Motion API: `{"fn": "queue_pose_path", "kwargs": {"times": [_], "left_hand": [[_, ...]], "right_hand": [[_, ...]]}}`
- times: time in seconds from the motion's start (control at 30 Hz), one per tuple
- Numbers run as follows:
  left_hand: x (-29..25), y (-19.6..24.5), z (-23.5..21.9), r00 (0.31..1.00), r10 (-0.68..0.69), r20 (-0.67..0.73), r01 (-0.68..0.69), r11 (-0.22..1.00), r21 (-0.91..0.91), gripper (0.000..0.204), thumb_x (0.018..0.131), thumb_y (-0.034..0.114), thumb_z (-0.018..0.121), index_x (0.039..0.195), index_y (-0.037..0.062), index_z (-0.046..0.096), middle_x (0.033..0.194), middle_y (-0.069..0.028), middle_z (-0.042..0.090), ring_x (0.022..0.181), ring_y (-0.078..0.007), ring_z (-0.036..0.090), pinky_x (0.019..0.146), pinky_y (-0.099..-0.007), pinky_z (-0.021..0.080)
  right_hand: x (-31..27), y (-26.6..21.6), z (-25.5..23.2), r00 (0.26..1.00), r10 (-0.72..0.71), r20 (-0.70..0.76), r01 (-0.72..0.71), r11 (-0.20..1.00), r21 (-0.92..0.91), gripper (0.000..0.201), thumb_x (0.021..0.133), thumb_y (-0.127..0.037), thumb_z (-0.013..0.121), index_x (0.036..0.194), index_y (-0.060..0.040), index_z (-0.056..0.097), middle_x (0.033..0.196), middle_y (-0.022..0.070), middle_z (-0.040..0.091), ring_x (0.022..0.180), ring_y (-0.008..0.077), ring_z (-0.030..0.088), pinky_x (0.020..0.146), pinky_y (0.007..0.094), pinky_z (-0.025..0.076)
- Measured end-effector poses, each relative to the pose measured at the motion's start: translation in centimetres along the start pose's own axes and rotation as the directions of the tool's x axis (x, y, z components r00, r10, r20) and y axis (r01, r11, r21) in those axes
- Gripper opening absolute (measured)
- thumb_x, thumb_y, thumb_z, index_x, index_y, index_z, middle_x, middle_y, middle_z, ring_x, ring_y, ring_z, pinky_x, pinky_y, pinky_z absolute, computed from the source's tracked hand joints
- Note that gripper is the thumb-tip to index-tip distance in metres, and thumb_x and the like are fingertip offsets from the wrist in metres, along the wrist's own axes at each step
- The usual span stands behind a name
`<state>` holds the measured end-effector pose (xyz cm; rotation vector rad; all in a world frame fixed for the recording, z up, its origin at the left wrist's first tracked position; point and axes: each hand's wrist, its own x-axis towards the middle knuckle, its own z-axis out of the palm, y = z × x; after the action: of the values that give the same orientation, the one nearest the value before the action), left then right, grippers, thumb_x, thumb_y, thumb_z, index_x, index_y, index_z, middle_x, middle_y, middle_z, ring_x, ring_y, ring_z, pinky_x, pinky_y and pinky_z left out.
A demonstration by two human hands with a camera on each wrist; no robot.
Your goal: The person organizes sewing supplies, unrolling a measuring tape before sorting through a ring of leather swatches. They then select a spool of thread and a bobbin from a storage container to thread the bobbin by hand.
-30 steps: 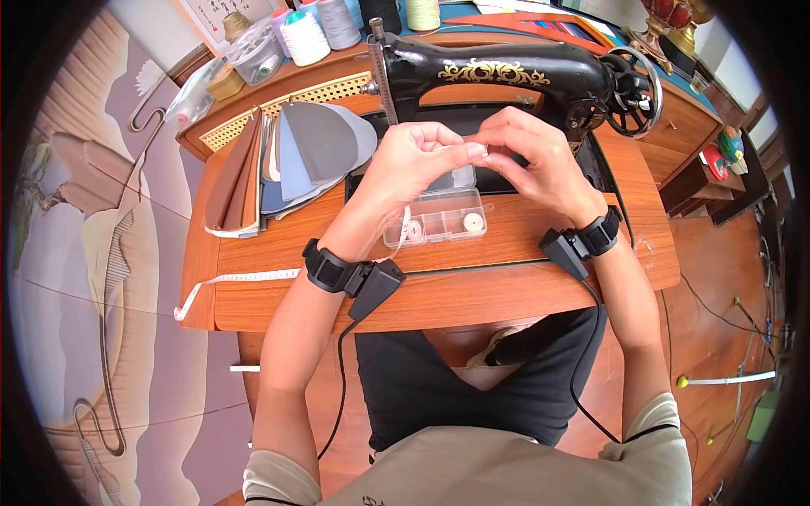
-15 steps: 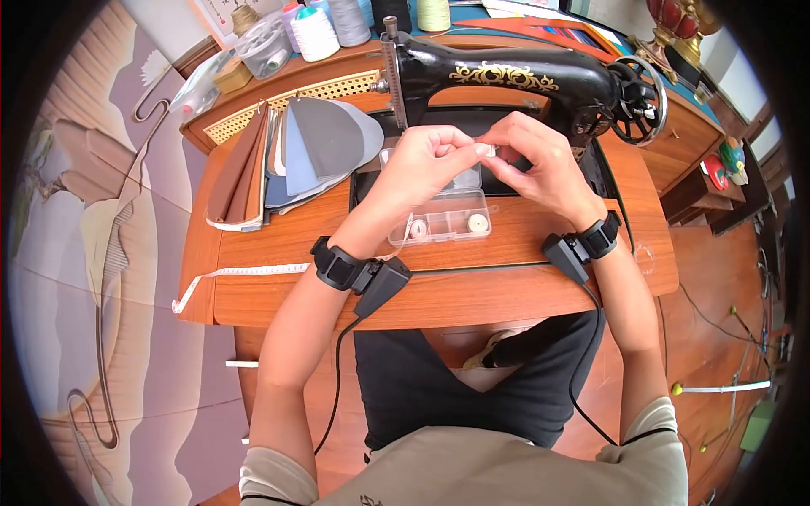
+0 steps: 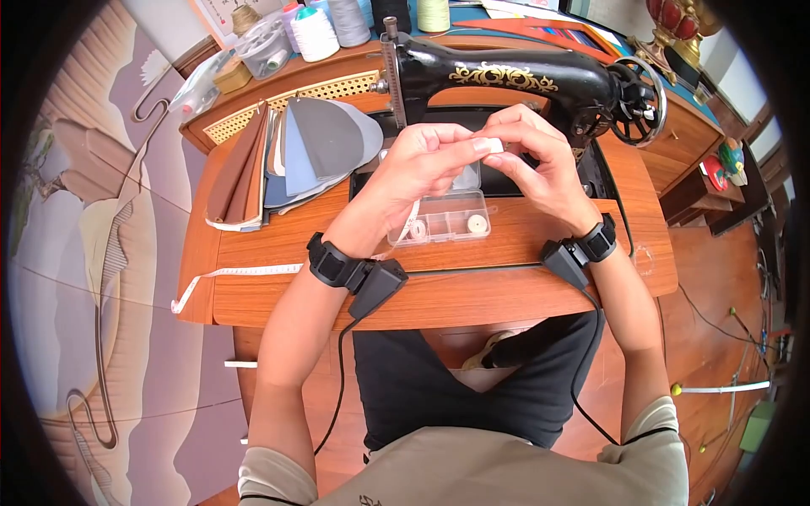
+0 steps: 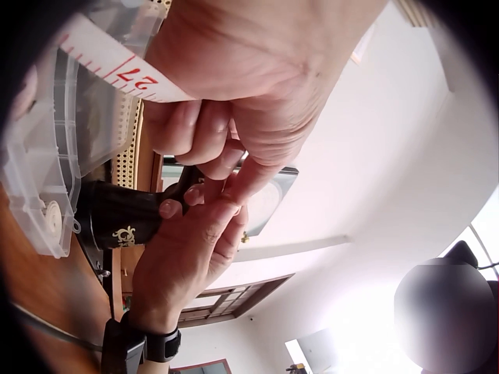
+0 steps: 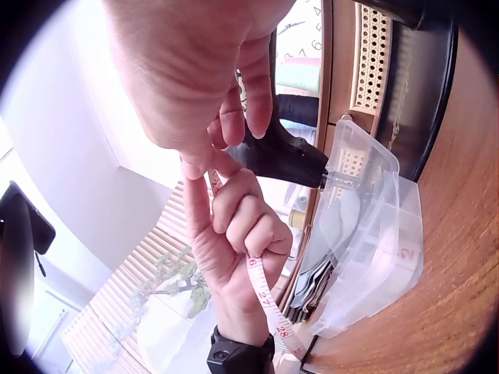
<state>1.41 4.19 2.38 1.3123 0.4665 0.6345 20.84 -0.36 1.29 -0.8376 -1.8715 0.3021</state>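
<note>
A white measuring tape point(image 3: 240, 271) with red numbers runs from the table's left side up to my left hand point(image 3: 422, 164). Its strip point(image 5: 269, 302) enters under the curled fingers of that hand and shows again near the fingertips in the right wrist view. My right hand point(image 3: 540, 160) meets the left at the fingertips, thumb and forefinger pinching at a small white end piece point(image 3: 492, 146). Below the hands stands an open clear plastic box point(image 3: 447, 234) with compartments. A round white disc point(image 3: 478, 223) lies in it, with another beside the hanging tape.
Behind the hands stands a black sewing machine point(image 3: 506, 72) with gold ornament. A fan of fabric swatches point(image 3: 325, 143) lies to the left. Thread spools point(image 3: 350, 24) line the back shelf. Camera cables hang from both wrists.
Both hands stay together over the box. The right fingers have shifted on the white end piece, more of which now shows between the fingertips. The view tilted slightly early on.
</note>
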Motion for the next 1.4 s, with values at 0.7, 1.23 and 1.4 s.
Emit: {"fn": "queue_pose_path", "kwargs": {"times": [0.7,1.23,1.4], "left_hand": [[-0.2,0.2,0.4,0.997,0.039,-0.072,-0.035,0.998,0.054,0.021,0.088,0.027,0.068,0.085,0.0061,0.067,0.058,0.0109,0.042,0.048,0.0014,0.027,0.044,-0.0188,0.018],[0.0,-0.3,-0.4,0.998,0.053,0.019,-0.053,0.999,-0.005,0.021,0.089,0.027,0.065,0.091,0.0069,0.070,0.058,0.0086,0.045,0.050,0.0013,0.030,0.044,-0.0186,0.021],[0.4,-0.5,0.5,0.983,0.126,-0.131,-0.083,0.953,0.293,0.022,0.090,0.028,0.064,0.092,0.0064,0.071,0.058,0.0087,0.044,0.050,0.0005,0.034,0.045,-0.0186,0.023]], "right_hand": [[0.2,-0.1,0.1,1.000,-0.028,-0.013,0.027,0.997,-0.072,0.021,0.079,-0.006,0.070,0.100,-0.0053,0.067,0.090,0.0054,0.062,0.073,0.0125,0.058,0.058,0.0236,0.047],[0.0,0.1,0.3,0.999,0.044,-0.027,-0.040,0.991,0.125,0.023,0.080,-0.004,0.070,0.103,-0.0076,0.068,0.089,0.0034,0.061,0.072,0.0095,0.055,0.058,0.0218,0.044],[0.1,0.1,0.0,1.000,-0.014,-0.006,0.013,0.989,-0.145,0.021,0.079,-0.005,0.070,0.100,-0.0062,0.068,0.086,0.0050,0.060,0.072,0.0134,0.057,0.059,0.0247,0.046]]}}
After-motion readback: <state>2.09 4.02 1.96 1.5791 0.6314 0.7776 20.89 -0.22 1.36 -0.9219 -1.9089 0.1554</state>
